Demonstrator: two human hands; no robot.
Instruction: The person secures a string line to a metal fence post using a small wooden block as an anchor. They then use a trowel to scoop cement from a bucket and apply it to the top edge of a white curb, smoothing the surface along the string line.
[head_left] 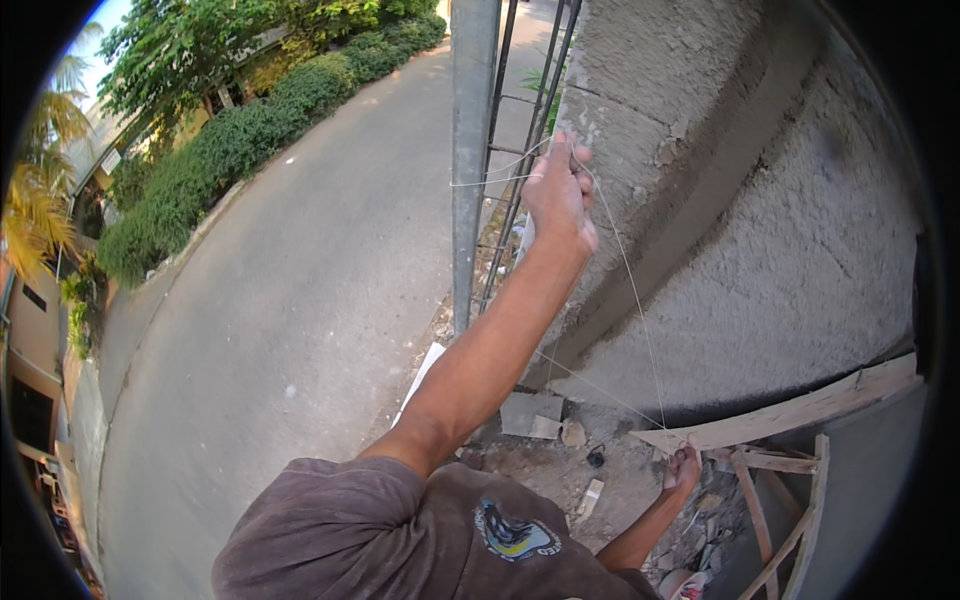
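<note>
My left hand (562, 190) is raised beside a grey metal post (470, 120), its fingers pinched on a thin pale string (632, 280). From those fingers the string loops leftward around the post, past dark rebar rods (497, 130). It also runs down to my right hand (683, 468), which is low on the right with its fingers closed on the string, near the pointed end of a wooden plank (790, 418). A second thin line slants from behind my left forearm toward the right hand. Just right of the left hand stands a rough cement wall (800, 240).
A smoother, darker mortar band (690, 215) crosses the wall. Wooden framing (765, 525) stands at the lower right. Rubble and a broken grey block (525, 412) lie on the ground below. Left of the post runs a paved road (300, 280) bordered by a hedge (220, 170).
</note>
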